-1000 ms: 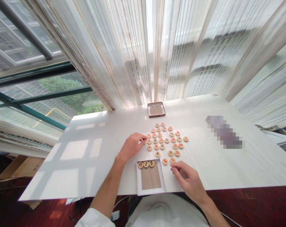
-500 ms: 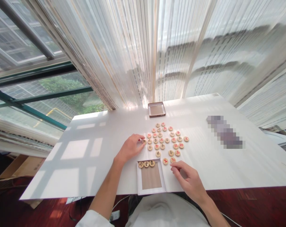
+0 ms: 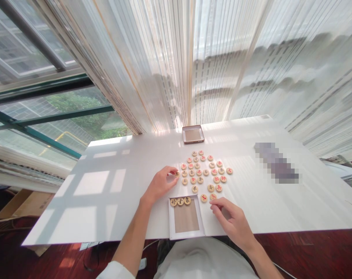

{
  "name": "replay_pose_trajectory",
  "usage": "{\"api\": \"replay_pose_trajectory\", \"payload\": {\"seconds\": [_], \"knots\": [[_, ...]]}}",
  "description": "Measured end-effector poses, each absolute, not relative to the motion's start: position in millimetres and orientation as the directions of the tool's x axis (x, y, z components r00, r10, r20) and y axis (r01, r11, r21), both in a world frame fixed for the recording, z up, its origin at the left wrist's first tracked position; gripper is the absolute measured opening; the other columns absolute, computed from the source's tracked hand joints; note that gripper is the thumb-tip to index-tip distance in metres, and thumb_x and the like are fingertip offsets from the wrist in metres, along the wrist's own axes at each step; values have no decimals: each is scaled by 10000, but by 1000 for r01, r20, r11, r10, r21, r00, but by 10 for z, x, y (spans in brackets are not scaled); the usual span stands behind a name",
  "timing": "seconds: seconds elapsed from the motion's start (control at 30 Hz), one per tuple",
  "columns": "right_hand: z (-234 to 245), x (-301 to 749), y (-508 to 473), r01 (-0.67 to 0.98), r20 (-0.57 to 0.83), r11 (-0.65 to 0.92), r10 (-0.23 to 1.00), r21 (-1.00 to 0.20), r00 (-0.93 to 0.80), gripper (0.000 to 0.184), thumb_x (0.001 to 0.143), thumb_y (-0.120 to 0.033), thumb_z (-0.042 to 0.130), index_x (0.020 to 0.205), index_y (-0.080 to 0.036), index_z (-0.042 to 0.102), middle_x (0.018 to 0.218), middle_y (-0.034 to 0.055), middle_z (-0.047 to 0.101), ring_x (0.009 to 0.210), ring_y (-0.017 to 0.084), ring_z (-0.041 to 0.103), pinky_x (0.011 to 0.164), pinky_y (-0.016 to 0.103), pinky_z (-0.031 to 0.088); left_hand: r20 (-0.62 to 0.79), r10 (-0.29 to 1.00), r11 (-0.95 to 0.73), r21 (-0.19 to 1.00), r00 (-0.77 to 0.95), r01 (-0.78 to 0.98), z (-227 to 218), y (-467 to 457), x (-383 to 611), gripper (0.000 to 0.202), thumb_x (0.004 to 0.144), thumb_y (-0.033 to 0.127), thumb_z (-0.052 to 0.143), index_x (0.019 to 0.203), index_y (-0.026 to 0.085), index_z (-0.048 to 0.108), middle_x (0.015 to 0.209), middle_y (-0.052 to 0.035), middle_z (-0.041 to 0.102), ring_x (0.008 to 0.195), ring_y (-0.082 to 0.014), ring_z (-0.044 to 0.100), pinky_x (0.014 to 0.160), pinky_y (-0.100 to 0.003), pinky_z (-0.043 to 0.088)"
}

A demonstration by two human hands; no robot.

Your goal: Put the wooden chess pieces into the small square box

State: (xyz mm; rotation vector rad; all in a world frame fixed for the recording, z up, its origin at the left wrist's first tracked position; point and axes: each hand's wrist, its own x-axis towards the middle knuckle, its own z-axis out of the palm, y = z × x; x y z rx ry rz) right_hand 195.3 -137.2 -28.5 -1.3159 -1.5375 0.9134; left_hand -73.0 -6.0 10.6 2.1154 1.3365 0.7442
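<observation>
Several round wooden Chinese chess pieces [image 3: 205,172] with red or black characters lie spread on a white table [image 3: 112,193]. My left hand [image 3: 161,183] pinches one piece [image 3: 176,174] at the left edge of the group. A shallow white box [image 3: 186,219] sits at the table's near edge, with three black-marked pieces [image 3: 180,201] lined up along its far side. My right hand [image 3: 232,221] rests to the right of the box, its fingers curled and its fingertips touching a red-marked piece [image 3: 213,196].
A small brown-rimmed tray [image 3: 192,134] stands at the table's far edge, in front of sheer white curtains [image 3: 222,62]. A blurred-out object [image 3: 276,162] lies on the right part of the table. A window [image 3: 48,116] is at the left.
My left hand has drawn back slightly toward me, with one piece from the group's left edge in its fingertips. My right hand has stayed where it was.
</observation>
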Motion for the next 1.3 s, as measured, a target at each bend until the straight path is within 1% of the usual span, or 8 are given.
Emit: {"api": "replay_pose_trajectory", "payload": {"seconds": [0.1,0.23,0.47,0.6,0.77,0.93,1.13,1.3], "knots": [[-283,1955,-1375,322,144,152,988,-935,-48,145,971,-316,564,1023,-241,678,909,29,712,809,192,668,767,297,531,216,917,-375,757,336,536,133,-142,-722,180,872,241,640,1052,229,639,1043,-30,674,925,-174,658,856,-323,556],[-273,1957,-1364,295,106,111,994,-949,-34,138,967,-333,576,1016,-254,679,902,17,710,807,191,671,767,297,529,198,909,-356,824,366,440,222,-284,-649,205,852,210,659,1056,224,641,1044,-35,664,898,-159,646,851,-310,559],[-159,1845,-1264,191,116,120,993,-974,-33,150,963,-339,597,1070,-257,662,1035,35,704,905,205,695,871,330,550,179,842,-377,870,509,317,378,-624,-343,228,830,175,698,1050,208,653,1017,-43,663,853,-149,624,802,-285,555],[-75,1764,-1202,87,90,97,993,-991,-82,175,956,-340,616,1101,-250,655,1079,49,702,984,215,698,906,335,569,205,827,-395,875,524,281,419,-765,-200,203,844,160,698,1034,213,649,995,-34,679,863,-150,632,796,-274,546],[-23,1715,-1172,-4,93,93,991,-996,-94,147,946,-336,636,1041,-228,665,1015,56,715,954,215,709,870,326,591,229,800,-435,858,555,273,418,-824,-147,186,850,153,693,1020,214,646,993,-36,679,867,-153,631,781,-274,537],[-51,1798,-1126,-24,77,77,996,-997,-40,173,940,-367,634,1021,-220,680,973,51,704,857,200,719,820,336,623,224,837,-413,858,499,307,392,-763,-282,183,882,208,665,1062,226,639,1078,-51,671,934,-167,640,848,-295,547],[-175,2118,-1034,107,81,71,992,-992,93,221,906,-389,676,1060,-230,681,1079,71,704,946,215,709,919,359,586,141,923,-329,771,357,546,205,-670,-692,140,929,265,595,1052,248,657,1050,-37,684,948,-185,637,869,-326,526],[-328,2346,-982,118,93,73,980,-990,177,349,853,-399,734,1150,-245,634,1003,60,711,889,205,691,878,357,581,65,945,-237,813,321,532,7,-697,-895,125,933,291,595,1008,227,671,1020,-36,685,932,-178,646,865,-321,530]]}}
